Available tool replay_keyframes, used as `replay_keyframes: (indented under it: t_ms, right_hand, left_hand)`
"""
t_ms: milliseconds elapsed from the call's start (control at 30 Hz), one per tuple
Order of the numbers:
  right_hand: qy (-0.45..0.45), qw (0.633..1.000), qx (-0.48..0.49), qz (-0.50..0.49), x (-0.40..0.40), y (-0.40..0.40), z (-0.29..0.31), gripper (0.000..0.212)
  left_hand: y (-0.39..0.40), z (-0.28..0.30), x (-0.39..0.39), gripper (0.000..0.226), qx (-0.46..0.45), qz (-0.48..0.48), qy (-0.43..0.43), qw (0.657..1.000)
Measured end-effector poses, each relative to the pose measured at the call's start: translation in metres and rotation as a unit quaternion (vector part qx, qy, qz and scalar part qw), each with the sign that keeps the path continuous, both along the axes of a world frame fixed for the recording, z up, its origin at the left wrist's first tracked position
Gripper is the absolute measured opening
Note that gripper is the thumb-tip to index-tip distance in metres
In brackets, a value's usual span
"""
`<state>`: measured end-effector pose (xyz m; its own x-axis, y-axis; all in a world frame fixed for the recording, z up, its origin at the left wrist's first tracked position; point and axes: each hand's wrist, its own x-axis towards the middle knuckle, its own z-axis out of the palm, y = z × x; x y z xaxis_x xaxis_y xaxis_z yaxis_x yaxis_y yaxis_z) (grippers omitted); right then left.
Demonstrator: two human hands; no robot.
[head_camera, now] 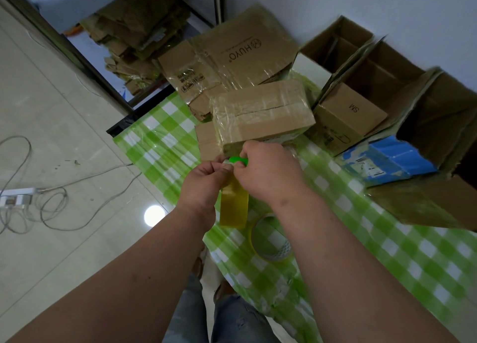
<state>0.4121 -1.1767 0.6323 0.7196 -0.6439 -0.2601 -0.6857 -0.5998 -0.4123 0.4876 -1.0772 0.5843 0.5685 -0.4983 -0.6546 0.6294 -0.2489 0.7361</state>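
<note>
My left hand (pixel 204 185) pinches the upper end of a strip of yellowish clear tape (pixel 233 207) that hangs down toward the tape roll (pixel 271 239) lying on the green checked tablecloth (pixel 387 252). My right hand (pixel 268 172) grips a small green tool (pixel 238 159), probably a cutter, at the top of the strip. Just beyond both hands sits a tape-wrapped cardboard box (pixel 260 112).
Flattened HUYO cardboard (pixel 232 53) lies behind the box. Open cartons (pixel 361 79) and a small box marked SM (pixel 348 112) stand right, with a blue parcel (pixel 387 162) inside a large carton (pixel 438 136). A power strip (pixel 15 198) and cables lie on the floor, left.
</note>
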Motion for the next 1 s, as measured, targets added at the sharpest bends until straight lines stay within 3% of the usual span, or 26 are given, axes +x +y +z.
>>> replay_keyframes:
  t_ms: [367, 600, 700, 767, 900, 933, 1000]
  right_hand:
    - [0.04, 0.992, 0.037, -0.114, -0.037, -0.021, -0.024, 0.02]
    - [0.147, 0.971, 0.121, -0.147, -0.066, -0.01, -0.06, 0.034]
    - [0.202, 0.964, 0.086, -0.15, -0.073, -0.006, -0.065, 0.045]
    - [0.148, 0.974, 0.005, -0.174, -0.07, -0.002, -0.059, 0.044]
    - [-0.174, 0.963, -0.139, -0.15, -0.039, 0.002, -0.029, 0.037]
    - [-0.211, 0.958, -0.153, -0.121, -0.03, 0.0, -0.023, 0.038]
    - [-0.197, 0.968, -0.148, -0.056, -0.014, -0.006, -0.017, 0.045]
  left_hand:
    - [0.001, 0.0, 0.007, 0.011, 0.039, -0.001, 0.002, 0.999]
    - [0.001, 0.006, 0.01, 0.029, 0.062, -0.044, 0.0, 0.997]
    - [0.0, 0.007, 0.011, 0.02, 0.073, -0.057, -0.015, 0.996]
    - [-0.001, 0.006, 0.012, 0.012, 0.078, -0.061, -0.017, 0.995]
    - [-0.002, 0.007, 0.012, 0.005, 0.084, -0.071, -0.017, 0.994]
    - [-0.002, 0.007, 0.013, 0.007, 0.085, -0.072, -0.017, 0.994]
    - [-0.002, 0.009, 0.013, 0.009, 0.091, -0.077, -0.02, 0.993]
